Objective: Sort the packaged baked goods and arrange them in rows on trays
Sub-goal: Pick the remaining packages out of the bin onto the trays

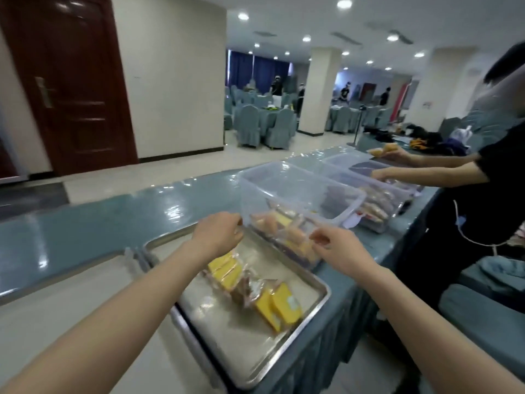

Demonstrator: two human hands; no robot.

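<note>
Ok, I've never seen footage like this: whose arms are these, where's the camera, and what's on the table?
No machine here: a single camera worn on a person's head looks down at their own bare arms. The left hand and right hand both seem to grip the near rim of a clear bin holding wrapped baked goods. Nearer lies a metal tray with a row of yellow and brown packets. At the right, a second person works over more bins.

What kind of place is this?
Probably a hotel banquet hall. Cloth-covered chairs fill the room behind, and a long draped table holds a metal tray of packaged cakes and a clear bin.
</note>
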